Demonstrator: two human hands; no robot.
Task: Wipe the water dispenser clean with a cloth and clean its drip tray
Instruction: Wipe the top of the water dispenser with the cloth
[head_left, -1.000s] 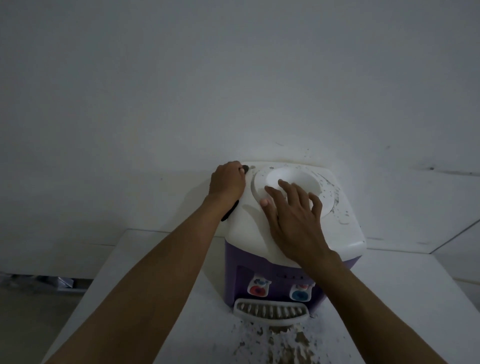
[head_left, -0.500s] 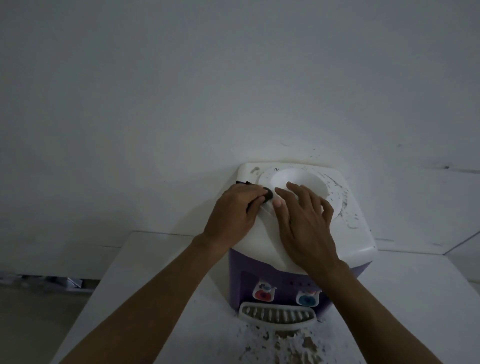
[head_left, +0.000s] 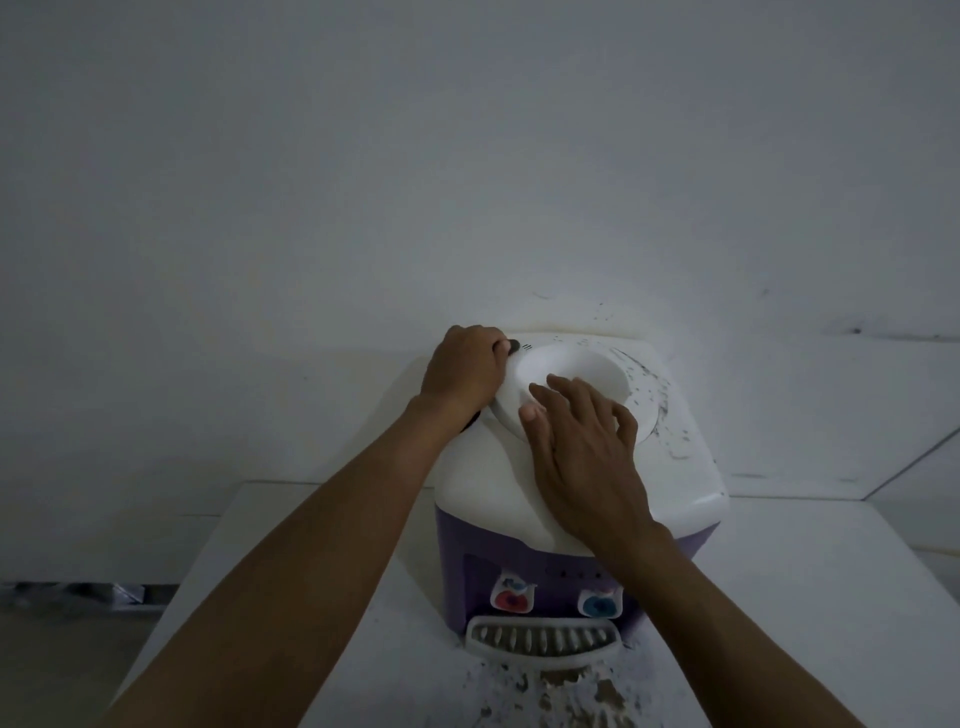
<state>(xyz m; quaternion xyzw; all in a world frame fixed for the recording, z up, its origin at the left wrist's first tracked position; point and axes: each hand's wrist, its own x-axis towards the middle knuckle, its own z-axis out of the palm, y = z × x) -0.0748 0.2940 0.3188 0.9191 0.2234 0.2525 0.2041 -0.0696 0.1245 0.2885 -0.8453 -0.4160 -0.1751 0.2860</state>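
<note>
A small water dispenser (head_left: 680, 483) with a white top and purple body stands on a white table. Dark specks of dirt cover the right side of its top around the round bottle well (head_left: 576, 364). My left hand (head_left: 465, 371) grips a dark cloth (head_left: 513, 345), mostly hidden under the fingers, at the back left corner of the top. My right hand (head_left: 587, 447) rests flat on the top, fingers at the front rim of the well. The white slotted drip tray (head_left: 543, 642) sits at the front base below a red tap (head_left: 511, 597) and a blue tap (head_left: 600, 603).
The white table (head_left: 810, 597) runs out to both sides of the dispenser. Brown crumbs and dirt (head_left: 571, 691) lie on it in front of the drip tray. A plain wall (head_left: 467, 156) rises close behind. Floor (head_left: 62, 649) shows at the lower left.
My left hand with the cloth went from the back left corner to the well's front left rim, then returned to the back left corner. The right hand stayed flat on top.
</note>
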